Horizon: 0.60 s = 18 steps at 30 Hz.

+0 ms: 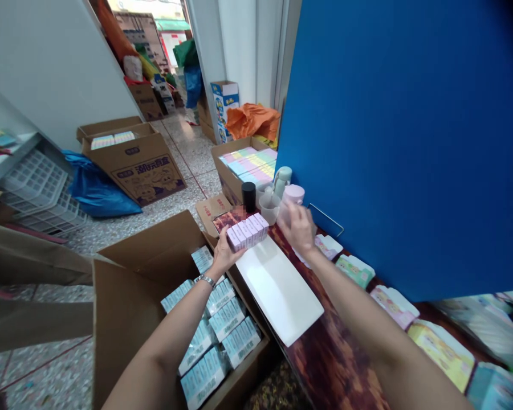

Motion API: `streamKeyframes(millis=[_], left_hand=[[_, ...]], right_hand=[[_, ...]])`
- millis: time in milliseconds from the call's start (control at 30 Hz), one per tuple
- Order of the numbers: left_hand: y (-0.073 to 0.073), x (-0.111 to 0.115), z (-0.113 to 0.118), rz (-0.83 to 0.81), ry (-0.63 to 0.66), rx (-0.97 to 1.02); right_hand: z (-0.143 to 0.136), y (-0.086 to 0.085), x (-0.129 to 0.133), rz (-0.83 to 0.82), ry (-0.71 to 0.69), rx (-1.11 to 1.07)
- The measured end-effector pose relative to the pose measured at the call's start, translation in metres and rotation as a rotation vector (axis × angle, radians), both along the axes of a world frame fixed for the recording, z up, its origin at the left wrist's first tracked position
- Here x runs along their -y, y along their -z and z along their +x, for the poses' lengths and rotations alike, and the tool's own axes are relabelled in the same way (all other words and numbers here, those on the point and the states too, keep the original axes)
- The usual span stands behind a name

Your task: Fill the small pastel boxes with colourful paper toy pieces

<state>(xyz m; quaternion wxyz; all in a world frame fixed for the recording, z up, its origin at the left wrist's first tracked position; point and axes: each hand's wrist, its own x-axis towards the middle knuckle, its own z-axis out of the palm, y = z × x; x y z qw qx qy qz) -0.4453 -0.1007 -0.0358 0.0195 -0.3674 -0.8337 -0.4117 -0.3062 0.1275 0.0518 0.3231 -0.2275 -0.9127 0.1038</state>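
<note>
My left hand (225,253), with a metal watch band at the wrist, grips a row of small lilac boxes (248,232) above the far end of a white sheet (277,287). Farther right, my right hand (300,229) is beside a pink-lidded cup (293,194) and blurred, so its finger pose is unclear. A translucent plastic cup (269,208) stands between the boxes and that hand. Below my left forearm, an open carton (132,319) holds several wrapped packs of light-blue boxes (226,317).
Flat coloured cartons (395,306) line the table's right side against a blue panel (393,142). A black cylinder (248,197) and a pale green bottle (283,179) stand at the far end. Other filled cartons (149,168) sit on the floor. Someone's trouser legs (34,256) show at left.
</note>
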Motion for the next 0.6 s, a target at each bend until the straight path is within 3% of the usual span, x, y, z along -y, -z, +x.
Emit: streamKeyframes(millis=[100, 233, 333, 467, 600], left_hand=[[-0.004, 0.002, 0.0, 0.011, 0.035, 0.027], [-0.013, 0.009, 0.006, 0.017, 0.086, 0.002], [-0.026, 0.017, 0.022, 0.078, 0.0, -0.124], [-0.051, 0.018, 0.063, 0.219, -0.094, -0.331], [-0.072, -0.012, 0.107, 0.268, 0.061, -0.254]], right_hand=[[-0.01, -0.028, -0.032, 0.009, 0.131, -0.095], [-0.033, -0.031, -0.055, -0.242, 0.099, 0.07], [-0.036, -0.022, -0.051, -0.317, 0.062, 0.039], [-0.018, -0.023, -0.037, -0.283, 0.136, -0.043], [0.013, -0.05, -0.026, -0.155, 0.099, -0.137]])
